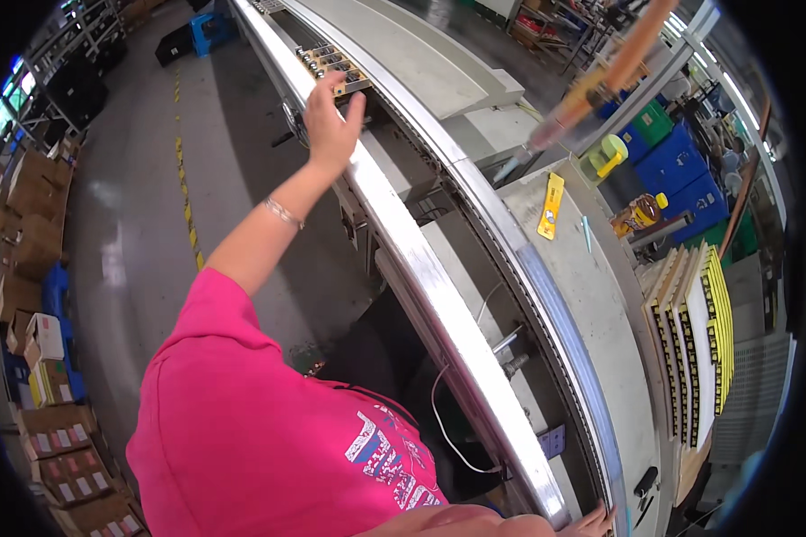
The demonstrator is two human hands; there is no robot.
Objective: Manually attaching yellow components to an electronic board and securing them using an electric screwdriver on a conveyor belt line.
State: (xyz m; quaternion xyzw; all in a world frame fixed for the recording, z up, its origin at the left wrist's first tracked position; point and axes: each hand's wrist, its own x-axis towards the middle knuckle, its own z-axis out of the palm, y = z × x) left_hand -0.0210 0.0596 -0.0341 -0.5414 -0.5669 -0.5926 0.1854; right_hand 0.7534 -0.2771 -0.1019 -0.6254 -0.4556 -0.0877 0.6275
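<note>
Nearest, the right hand rests at the rail's end, fingers mostly hidden. Far up, the left hand touches a tray of parts, fingers spread. It looks light, rigid; grip its edges.

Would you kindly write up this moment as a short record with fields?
Setting: factory floor beside a long conveyor line
Left hand: stretched out, fingers spread, touching a tray of small parts on the line; no closed grip
Right hand: only the fingers show at the lower edge, resting on the conveyor's rim
Wrist: thin bracelet
Hanging tool: orange powered screwdriver above the bench
Bench: yellow flat piece, amber bottle, stacked yellow-and-black trays
</note>
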